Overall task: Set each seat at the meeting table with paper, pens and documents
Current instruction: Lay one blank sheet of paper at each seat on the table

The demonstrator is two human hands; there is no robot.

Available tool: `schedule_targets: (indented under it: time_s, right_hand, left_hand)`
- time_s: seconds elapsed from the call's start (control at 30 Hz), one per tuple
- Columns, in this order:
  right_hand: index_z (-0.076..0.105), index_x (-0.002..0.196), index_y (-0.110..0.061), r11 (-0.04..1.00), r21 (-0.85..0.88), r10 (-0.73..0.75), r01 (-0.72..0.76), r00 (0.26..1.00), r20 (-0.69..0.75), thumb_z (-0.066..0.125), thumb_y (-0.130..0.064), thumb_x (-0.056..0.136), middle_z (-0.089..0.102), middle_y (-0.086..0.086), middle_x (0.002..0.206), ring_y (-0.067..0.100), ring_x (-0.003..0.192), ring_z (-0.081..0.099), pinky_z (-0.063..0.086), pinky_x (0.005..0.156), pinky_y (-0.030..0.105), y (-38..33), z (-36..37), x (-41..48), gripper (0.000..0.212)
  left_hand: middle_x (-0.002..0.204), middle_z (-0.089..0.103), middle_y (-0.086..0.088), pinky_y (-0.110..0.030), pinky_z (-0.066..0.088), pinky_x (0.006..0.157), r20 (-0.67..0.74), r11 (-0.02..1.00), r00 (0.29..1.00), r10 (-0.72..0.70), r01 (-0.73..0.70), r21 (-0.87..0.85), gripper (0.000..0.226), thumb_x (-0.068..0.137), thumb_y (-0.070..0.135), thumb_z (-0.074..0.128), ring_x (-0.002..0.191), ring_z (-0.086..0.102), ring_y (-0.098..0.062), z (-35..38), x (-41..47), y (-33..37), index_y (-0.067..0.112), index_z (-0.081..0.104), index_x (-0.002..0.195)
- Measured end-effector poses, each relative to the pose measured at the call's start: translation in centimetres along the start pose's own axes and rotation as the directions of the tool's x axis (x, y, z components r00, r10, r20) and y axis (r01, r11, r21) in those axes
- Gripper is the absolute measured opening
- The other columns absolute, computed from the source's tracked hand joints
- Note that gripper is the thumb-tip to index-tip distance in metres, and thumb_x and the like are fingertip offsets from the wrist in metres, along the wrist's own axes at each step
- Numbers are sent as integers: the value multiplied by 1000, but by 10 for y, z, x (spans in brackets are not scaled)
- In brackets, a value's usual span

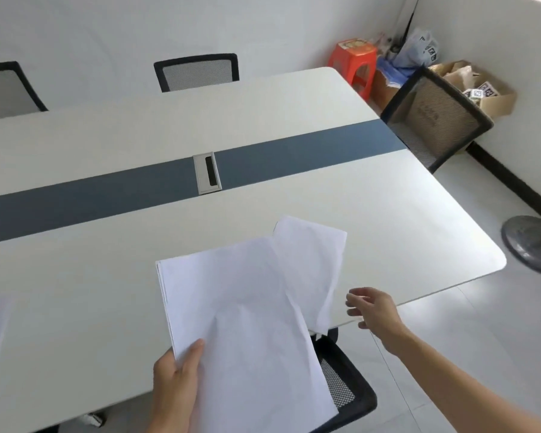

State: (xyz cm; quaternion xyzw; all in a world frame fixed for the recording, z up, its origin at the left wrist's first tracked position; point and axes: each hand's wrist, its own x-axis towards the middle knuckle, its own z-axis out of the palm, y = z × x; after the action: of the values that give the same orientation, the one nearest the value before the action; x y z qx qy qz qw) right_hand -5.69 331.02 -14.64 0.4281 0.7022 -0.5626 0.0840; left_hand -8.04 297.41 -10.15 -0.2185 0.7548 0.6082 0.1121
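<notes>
The left hand [175, 379] pinches the near left corner of a stack of paper [241, 310], thumb on top, fingers hidden beneath. The stack fans out away from it above the surface [107, 307]. The right hand [372, 309] is wide, its fingers spread and relaxed, and it holds nothing. Just to its left is a single sheet [313, 254], partly tucked under the stack, with its near corner hanging past the surface's edge above a mesh chair [347, 385].

The likeliest mishap is that this sheet slides off the edge onto the chair or the floor, since it curls and nothing pins it down. The one-corner grip is the second risk. The stack sags and its sheets are already offset, so a tilt of the left hand could spill several at once. A quick reach by the right hand may also crease the sheet, or push it further over the edge.

Well beyond the right hand, in the room's corner, an open cardboard box [497, 101] holds crumpled brown paper and small cards printed with black-and-white squares. Beside it a plastic bag [419, 48] is bunched up, and I cannot tell what is in it. No pens are in view.
</notes>
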Motion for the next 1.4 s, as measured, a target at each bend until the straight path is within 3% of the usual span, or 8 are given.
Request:
schedule_targets:
  time_s: [0.2, 0.47, 0.67, 0.77, 0.93, 1.13, 1.27, 1.4]
  right_hand:
    - [72, 96, -11, 969, 241, -92, 61, 989, 118, 62, -26, 93, 76, 10, 87, 19, 74, 70, 48, 57, 30, 6, -48, -89, 18]
    - [65, 76, 10, 906, 395, -91, 152, 981, -169, 71, -10, 85, 55, 4, 57, 12, 48, 44, 35, 45, 19, 75, -147, -120, 22]
    - [55, 72, 18, 846, 477, -118, 240, 955, -272, 75, -24, 79, 41, 9, 59, 17, 54, 35, 28, 45, 21, 141, -257, -135, 47]
    - [63, 67, 9, 818, 509, -120, 268, 945, -305, 69, -13, 87, 48, 4, 55, 12, 48, 40, 31, 44, 18, 170, -307, -140, 30]
    - [65, 65, -4, 797, 523, -55, 301, 899, -434, 60, -6, 93, 58, 3, 59, 12, 54, 49, 38, 48, 21, 209, -372, -139, 28]
    - [49, 56, -14, 807, 524, 38, 273, 861, -507, 61, -10, 93, 42, -5, 54, 8, 49, 36, 30, 43, 17, 226, -431, -96, 39]
    - [36, 66, 0, 847, 451, 58, 283, 793, -606, 65, -27, 91, 30, 3, 65, 17, 60, 26, 23, 53, 31, 226, -491, -49, 46]
    - [38, 64, -2, 856, 431, 90, 285, 738, -668, 62, -20, 93, 28, 3, 64, 18, 62, 24, 19, 53, 29, 213, -562, 2, 42]
  left_hand:
    - [86, 78, 5, -30, 56, 68, 321, 999, 946, 43, -48, 7, 12, 91, 10, 61, 81, 73, -16, 85, -24, 28, 14, 72, 91]
    - [94, 77, 1, -36, 57, 79, 554, 988, 826, 104, -148, 35, 11, 87, 15, 68, 88, 73, -15, 192, -99, 42, 15, 73, 97]
    - [93, 78, 1, -39, 56, 84, 605, 991, 793, 72, -123, 43, 13, 90, 19, 63, 90, 73, -17, 283, -183, 29, 13, 71, 98]
    - [86, 78, 0, -35, 57, 74, 633, 993, 773, 36, -98, 64, 13, 92, 18, 59, 82, 74, -18, 330, -223, 21, 12, 71, 93]
    - [88, 78, -5, -45, 56, 83, 706, 969, 708, 19, -186, 161, 23, 92, 29, 59, 84, 74, -24, 394, -263, 18, 12, 74, 94]
    - [81, 78, -7, -44, 57, 78, 704, 945, 710, 32, -251, 210, 22, 93, 24, 59, 80, 74, -27, 477, -261, 28, 7, 72, 89]
    - [77, 77, -7, -35, 55, 66, 679, 936, 732, 58, -276, 218, 22, 93, 23, 59, 76, 73, -25, 551, -240, 39, 6, 71, 86]
    - [80, 75, -11, -37, 55, 68, 675, 934, 735, 66, -283, 217, 21, 93, 20, 59, 77, 71, -29, 633, -217, 63, 5, 69, 83]
